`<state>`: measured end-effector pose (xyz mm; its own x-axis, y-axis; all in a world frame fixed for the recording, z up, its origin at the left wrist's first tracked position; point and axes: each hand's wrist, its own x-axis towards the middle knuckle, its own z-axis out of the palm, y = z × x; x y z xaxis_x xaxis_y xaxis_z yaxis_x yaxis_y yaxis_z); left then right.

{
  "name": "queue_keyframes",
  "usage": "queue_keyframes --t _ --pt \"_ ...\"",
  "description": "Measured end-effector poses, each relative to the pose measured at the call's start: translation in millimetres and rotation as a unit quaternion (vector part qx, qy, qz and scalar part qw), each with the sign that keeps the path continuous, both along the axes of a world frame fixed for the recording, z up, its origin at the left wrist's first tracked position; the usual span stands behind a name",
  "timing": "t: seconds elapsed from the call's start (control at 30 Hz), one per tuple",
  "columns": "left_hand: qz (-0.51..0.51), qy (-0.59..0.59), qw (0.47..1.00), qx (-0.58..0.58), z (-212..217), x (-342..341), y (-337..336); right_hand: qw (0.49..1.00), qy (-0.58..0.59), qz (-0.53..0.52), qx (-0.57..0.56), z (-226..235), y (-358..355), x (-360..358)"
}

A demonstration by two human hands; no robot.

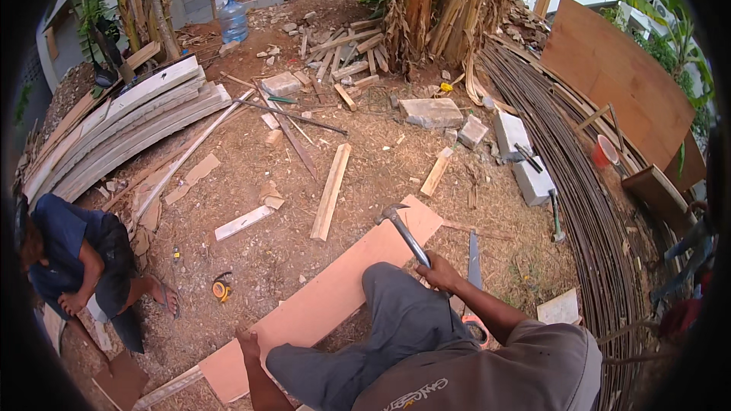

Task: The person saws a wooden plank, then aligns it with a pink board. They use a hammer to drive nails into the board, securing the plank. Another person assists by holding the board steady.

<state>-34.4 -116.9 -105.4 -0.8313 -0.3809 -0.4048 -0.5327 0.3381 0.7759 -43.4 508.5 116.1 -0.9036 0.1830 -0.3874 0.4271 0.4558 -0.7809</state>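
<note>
My right hand (pixel 437 271) is closed around the handle of a claw hammer (pixel 407 234). The hammer's metal head is over the far right part of a long plywood strip (pixel 327 285). This pale reddish strip runs slantwise on the ground, passing in front of and under my bent legs. Near its closer left end, my left hand (pixel 250 345) rests at the board with the fingers stretched out, holding nothing that I can see. Just right of my knee lies a handsaw (pixel 474 259), its orange handle (pixel 477 327) partly covered by my right arm.
A co-worker (pixel 72 259) crouches at the left. Close by lies a yellow tape measure (pixel 221 289). Loose wood pieces (pixel 332 190) are scattered ahead. Concrete blocks (pixel 533 181) and long steel bars (pixel 567 167) line the right. Stacked planks (pixel 129 125) stand at the back left.
</note>
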Motion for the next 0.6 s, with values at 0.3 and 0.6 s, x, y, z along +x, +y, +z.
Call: queue_keyframes --t 0.3,0.6 --pt "0.163 -0.157 0.973 0.052 28.1 189.4 -0.2 0.972 -0.190 -0.050 -0.128 -163.4 87.3 170.0" --pt "0.113 -0.194 0.971 0.078 53.2 307.4 60.0 0.993 -0.102 0.064 0.015 -245.3 101.5 199.9"
